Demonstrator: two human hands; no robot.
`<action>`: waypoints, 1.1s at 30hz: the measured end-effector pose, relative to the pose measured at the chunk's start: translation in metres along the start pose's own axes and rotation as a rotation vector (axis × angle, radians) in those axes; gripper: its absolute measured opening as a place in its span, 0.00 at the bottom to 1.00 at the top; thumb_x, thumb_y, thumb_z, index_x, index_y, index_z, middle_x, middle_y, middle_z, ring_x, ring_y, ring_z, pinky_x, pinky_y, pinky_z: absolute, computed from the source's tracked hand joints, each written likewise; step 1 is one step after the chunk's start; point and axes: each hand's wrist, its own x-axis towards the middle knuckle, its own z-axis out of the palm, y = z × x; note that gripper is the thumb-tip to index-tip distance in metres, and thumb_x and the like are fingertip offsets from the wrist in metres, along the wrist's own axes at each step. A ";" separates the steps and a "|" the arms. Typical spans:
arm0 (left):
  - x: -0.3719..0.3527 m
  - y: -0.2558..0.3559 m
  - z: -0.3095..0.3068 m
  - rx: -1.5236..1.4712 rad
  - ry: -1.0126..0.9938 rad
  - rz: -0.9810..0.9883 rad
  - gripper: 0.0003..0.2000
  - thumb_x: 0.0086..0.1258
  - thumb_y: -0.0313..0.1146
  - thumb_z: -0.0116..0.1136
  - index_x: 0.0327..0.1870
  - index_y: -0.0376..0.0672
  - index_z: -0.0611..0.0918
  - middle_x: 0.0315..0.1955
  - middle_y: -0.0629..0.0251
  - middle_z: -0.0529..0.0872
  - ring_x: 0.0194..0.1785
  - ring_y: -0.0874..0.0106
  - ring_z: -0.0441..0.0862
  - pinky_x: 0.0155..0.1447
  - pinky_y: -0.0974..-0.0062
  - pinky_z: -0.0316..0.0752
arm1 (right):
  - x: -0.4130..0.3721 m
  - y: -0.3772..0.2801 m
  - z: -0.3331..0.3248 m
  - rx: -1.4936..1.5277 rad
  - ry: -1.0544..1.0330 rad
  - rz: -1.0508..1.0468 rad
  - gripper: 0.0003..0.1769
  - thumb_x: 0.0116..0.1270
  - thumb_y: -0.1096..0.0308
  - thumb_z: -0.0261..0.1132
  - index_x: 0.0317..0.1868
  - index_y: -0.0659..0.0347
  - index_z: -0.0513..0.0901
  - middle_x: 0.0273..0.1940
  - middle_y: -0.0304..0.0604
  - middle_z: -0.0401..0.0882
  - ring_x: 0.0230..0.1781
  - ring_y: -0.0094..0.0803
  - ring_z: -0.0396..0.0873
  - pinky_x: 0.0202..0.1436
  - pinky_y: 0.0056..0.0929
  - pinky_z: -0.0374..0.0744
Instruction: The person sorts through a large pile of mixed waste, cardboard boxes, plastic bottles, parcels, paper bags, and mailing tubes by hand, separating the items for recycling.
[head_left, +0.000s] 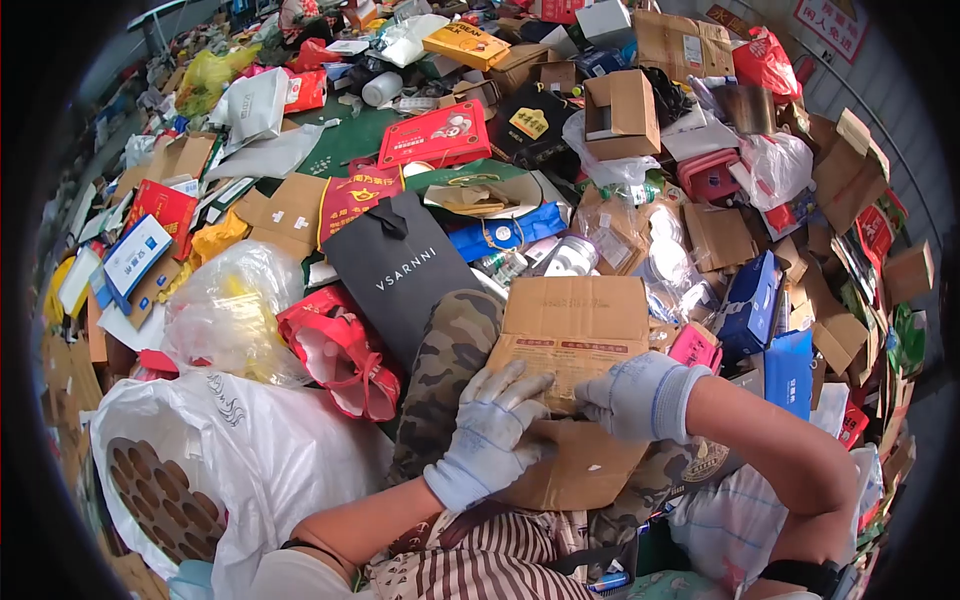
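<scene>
A flattened brown cardboard box (575, 310) with printed lines and clear tape lies across my lap, its lower flap (585, 465) folded toward me. My left hand (490, 430), in a white and grey work glove, rests on the box's left side with fingers spread over the cardboard. On the right side, my gloved right hand (640, 397) has its fingers pressed together at the taped seam, gripping the cardboard there. The fingertips of that hand are partly hidden. Camouflage trousers (450, 350) show beneath the box.
Mixed packaging is heaped all around. A black VSARNNI bag (405, 275) leans left of the box. A white sack (300, 430) with cardboard tubes (165, 495) stands at lower left. Blue boxes (750, 305) lie at right; a red gift box (435, 135) sits farther back.
</scene>
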 end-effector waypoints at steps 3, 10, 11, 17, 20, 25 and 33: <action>0.022 -0.025 0.025 -0.002 -0.029 -0.112 0.19 0.48 0.41 0.68 0.42 0.45 0.80 0.54 0.64 0.76 0.62 0.58 0.67 0.65 0.61 0.58 | 0.025 0.029 0.016 0.026 0.207 0.047 0.12 0.65 0.60 0.51 0.41 0.56 0.76 0.33 0.51 0.81 0.36 0.49 0.80 0.42 0.44 0.75; 0.079 -0.055 0.072 -0.040 -0.178 -0.346 0.18 0.57 0.43 0.61 0.45 0.42 0.81 0.51 0.61 0.79 0.60 0.62 0.69 0.64 0.65 0.59 | 0.060 0.029 0.117 0.761 0.974 0.438 0.09 0.67 0.62 0.53 0.36 0.58 0.75 0.29 0.57 0.79 0.31 0.54 0.78 0.35 0.49 0.74; 0.082 -0.055 0.075 -0.061 -0.173 -0.333 0.17 0.59 0.42 0.60 0.44 0.42 0.81 0.50 0.61 0.79 0.59 0.63 0.70 0.64 0.66 0.60 | 0.066 0.025 0.130 0.742 1.021 0.500 0.09 0.67 0.62 0.54 0.36 0.58 0.75 0.29 0.57 0.79 0.31 0.54 0.78 0.34 0.49 0.74; 0.096 -0.059 0.096 -0.067 -0.212 -0.297 0.16 0.59 0.41 0.59 0.44 0.43 0.82 0.48 0.60 0.81 0.57 0.62 0.73 0.62 0.67 0.64 | 0.079 0.013 0.135 0.844 1.167 0.606 0.10 0.67 0.63 0.54 0.36 0.61 0.75 0.27 0.58 0.79 0.31 0.55 0.78 0.34 0.50 0.73; 0.101 -0.062 0.101 -0.109 -0.224 -0.319 0.15 0.58 0.41 0.60 0.43 0.43 0.82 0.47 0.60 0.81 0.56 0.62 0.74 0.61 0.67 0.65 | 0.083 0.019 0.133 0.730 1.182 0.632 0.10 0.67 0.63 0.54 0.35 0.61 0.75 0.27 0.58 0.78 0.30 0.55 0.78 0.33 0.50 0.73; 0.094 -0.069 0.114 -0.129 -0.078 -0.271 0.14 0.57 0.40 0.61 0.41 0.44 0.83 0.44 0.62 0.82 0.53 0.63 0.75 0.61 0.65 0.64 | 0.092 0.018 0.128 0.681 1.145 0.700 0.10 0.67 0.63 0.53 0.35 0.60 0.74 0.25 0.58 0.78 0.28 0.55 0.78 0.32 0.50 0.74; 0.089 -0.066 0.114 -0.205 0.113 -0.152 0.07 0.54 0.33 0.63 0.32 0.43 0.82 0.43 0.66 0.83 0.52 0.63 0.75 0.58 0.62 0.63 | 0.094 0.023 0.122 0.664 1.050 0.746 0.10 0.68 0.62 0.51 0.35 0.59 0.74 0.24 0.57 0.78 0.27 0.56 0.77 0.33 0.51 0.73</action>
